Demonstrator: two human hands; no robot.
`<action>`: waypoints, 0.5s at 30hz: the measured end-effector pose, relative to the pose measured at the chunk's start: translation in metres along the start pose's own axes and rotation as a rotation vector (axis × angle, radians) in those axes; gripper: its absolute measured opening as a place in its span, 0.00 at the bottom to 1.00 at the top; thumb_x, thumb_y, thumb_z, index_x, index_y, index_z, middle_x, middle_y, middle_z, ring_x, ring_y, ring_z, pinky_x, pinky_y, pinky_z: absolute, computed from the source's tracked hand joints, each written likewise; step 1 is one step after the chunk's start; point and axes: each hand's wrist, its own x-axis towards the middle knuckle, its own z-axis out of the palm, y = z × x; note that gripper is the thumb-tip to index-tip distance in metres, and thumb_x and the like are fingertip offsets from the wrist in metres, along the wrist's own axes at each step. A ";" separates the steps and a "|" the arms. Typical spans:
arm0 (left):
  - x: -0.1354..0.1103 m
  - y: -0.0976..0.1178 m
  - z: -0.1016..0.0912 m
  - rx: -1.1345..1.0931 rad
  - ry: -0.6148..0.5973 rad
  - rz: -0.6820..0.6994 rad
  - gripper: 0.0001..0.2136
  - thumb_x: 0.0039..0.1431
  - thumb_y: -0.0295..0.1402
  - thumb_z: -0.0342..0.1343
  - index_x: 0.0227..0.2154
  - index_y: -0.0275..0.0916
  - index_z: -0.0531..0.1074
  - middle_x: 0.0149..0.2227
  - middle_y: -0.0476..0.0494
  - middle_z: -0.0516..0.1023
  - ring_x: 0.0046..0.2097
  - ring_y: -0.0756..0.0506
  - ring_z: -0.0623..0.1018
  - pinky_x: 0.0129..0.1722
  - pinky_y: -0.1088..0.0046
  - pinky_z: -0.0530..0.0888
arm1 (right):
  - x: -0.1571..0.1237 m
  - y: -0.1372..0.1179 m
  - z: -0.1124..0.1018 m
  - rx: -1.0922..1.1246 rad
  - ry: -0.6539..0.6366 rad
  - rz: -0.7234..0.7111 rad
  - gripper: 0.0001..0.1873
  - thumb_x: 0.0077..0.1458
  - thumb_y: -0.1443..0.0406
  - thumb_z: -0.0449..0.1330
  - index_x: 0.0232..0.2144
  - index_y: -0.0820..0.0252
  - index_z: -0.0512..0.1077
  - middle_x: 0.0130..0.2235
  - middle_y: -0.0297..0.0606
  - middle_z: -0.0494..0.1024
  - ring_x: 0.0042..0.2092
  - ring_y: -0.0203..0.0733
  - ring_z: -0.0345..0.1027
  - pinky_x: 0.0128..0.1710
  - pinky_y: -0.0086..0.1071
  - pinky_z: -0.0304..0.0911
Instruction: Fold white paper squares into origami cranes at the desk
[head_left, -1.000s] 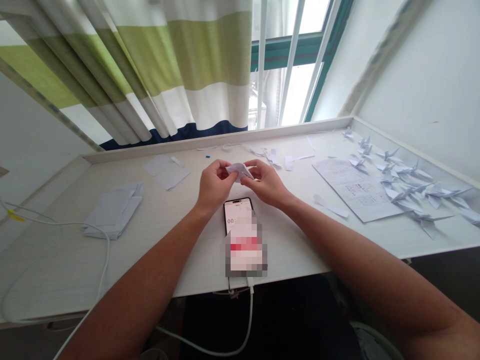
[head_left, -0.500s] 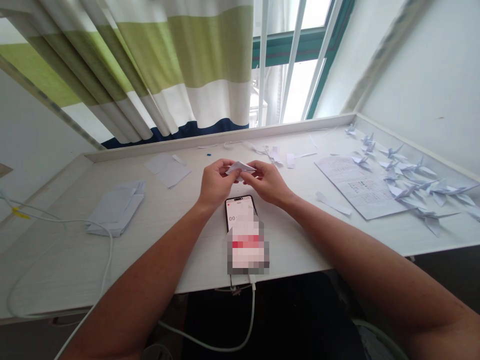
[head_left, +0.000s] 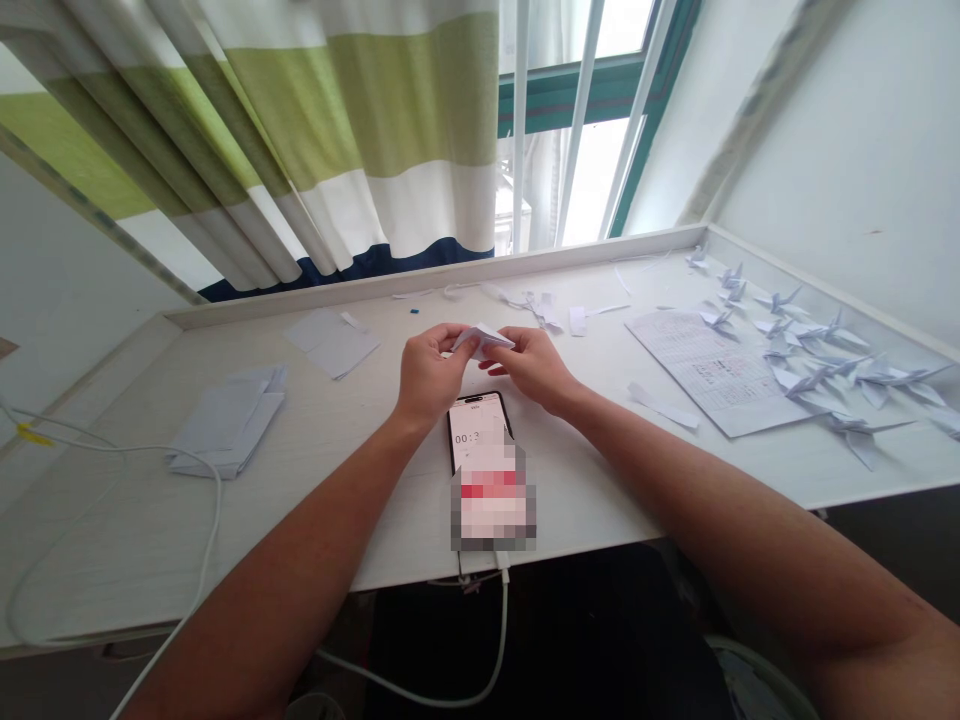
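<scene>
A small folded piece of white paper is held between both hands just above the white desk. My left hand pinches its left side, with the thumb on the near face. My right hand grips the right side, its thumb pressed on the paper and some lower fingers hanging free. The paper's far layers are partly hidden by the fingers. Right below the hands lies a phone, its lower part blurred out, with a timer on its screen.
Several folded paper cranes crowd the right side, some on a written sheet. A stack of paper and loose sheets lie at left. Paper scraps sit behind the hands. A white cable loops over the desk's left.
The right hand's fingers have shifted on the folded paper, and its lower fingers now show below it. The left hand keeps its grip. The whole view has moved slightly.
</scene>
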 end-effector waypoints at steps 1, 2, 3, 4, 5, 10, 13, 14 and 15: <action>-0.001 0.001 0.000 0.012 -0.001 0.017 0.10 0.60 0.40 0.68 0.38 0.38 0.84 0.37 0.40 0.89 0.38 0.41 0.86 0.38 0.68 0.79 | -0.001 -0.001 0.001 0.007 0.011 -0.002 0.10 0.59 0.59 0.66 0.31 0.59 0.76 0.34 0.40 0.81 0.40 0.45 0.80 0.42 0.38 0.77; -0.001 0.001 0.000 0.021 -0.004 0.035 0.10 0.60 0.40 0.68 0.39 0.38 0.84 0.38 0.39 0.89 0.39 0.41 0.86 0.37 0.68 0.79 | -0.001 -0.002 0.002 -0.001 0.025 -0.009 0.10 0.60 0.59 0.67 0.31 0.59 0.76 0.34 0.41 0.82 0.40 0.45 0.79 0.41 0.38 0.77; -0.001 0.002 0.000 0.029 -0.006 0.052 0.10 0.60 0.39 0.67 0.39 0.39 0.84 0.39 0.39 0.89 0.40 0.41 0.86 0.37 0.68 0.78 | -0.002 -0.003 0.002 -0.025 0.042 -0.022 0.10 0.60 0.59 0.66 0.31 0.59 0.76 0.34 0.41 0.82 0.40 0.45 0.79 0.41 0.39 0.76; -0.001 0.002 0.000 0.034 -0.004 0.066 0.10 0.60 0.39 0.68 0.40 0.39 0.84 0.40 0.40 0.89 0.40 0.41 0.86 0.37 0.69 0.78 | -0.002 -0.003 0.003 -0.066 0.055 -0.041 0.10 0.61 0.59 0.66 0.31 0.59 0.76 0.34 0.41 0.82 0.40 0.45 0.79 0.41 0.39 0.76; -0.001 0.002 0.000 0.038 0.000 0.076 0.10 0.59 0.38 0.68 0.40 0.39 0.84 0.40 0.40 0.89 0.41 0.42 0.85 0.37 0.69 0.78 | -0.002 -0.003 0.003 -0.120 0.065 -0.067 0.10 0.61 0.60 0.66 0.30 0.59 0.76 0.34 0.41 0.82 0.39 0.45 0.78 0.41 0.40 0.75; 0.002 0.003 0.001 -0.039 0.014 0.047 0.09 0.56 0.39 0.71 0.35 0.39 0.84 0.34 0.44 0.87 0.37 0.44 0.83 0.38 0.69 0.77 | -0.003 -0.004 0.004 -0.167 0.081 -0.136 0.08 0.61 0.61 0.65 0.31 0.58 0.73 0.33 0.41 0.83 0.38 0.45 0.79 0.43 0.41 0.73; 0.003 0.003 0.003 -0.218 0.069 -0.043 0.12 0.53 0.41 0.73 0.34 0.39 0.82 0.33 0.45 0.86 0.35 0.46 0.82 0.37 0.70 0.77 | -0.004 -0.005 0.004 -0.042 0.073 -0.136 0.08 0.60 0.61 0.67 0.38 0.56 0.72 0.35 0.39 0.85 0.40 0.46 0.81 0.45 0.42 0.74; 0.003 0.003 0.003 -0.277 0.091 -0.077 0.13 0.52 0.41 0.74 0.34 0.39 0.81 0.33 0.45 0.85 0.35 0.46 0.82 0.37 0.70 0.78 | -0.004 -0.005 0.004 -0.030 0.065 -0.144 0.10 0.59 0.61 0.67 0.40 0.55 0.71 0.35 0.38 0.85 0.40 0.46 0.81 0.47 0.43 0.75; 0.004 0.003 0.004 -0.328 0.108 -0.108 0.14 0.50 0.40 0.75 0.34 0.39 0.81 0.34 0.45 0.85 0.36 0.46 0.82 0.37 0.70 0.78 | -0.004 -0.005 0.004 -0.028 0.058 -0.152 0.11 0.58 0.62 0.68 0.41 0.55 0.71 0.36 0.37 0.86 0.41 0.46 0.81 0.48 0.43 0.75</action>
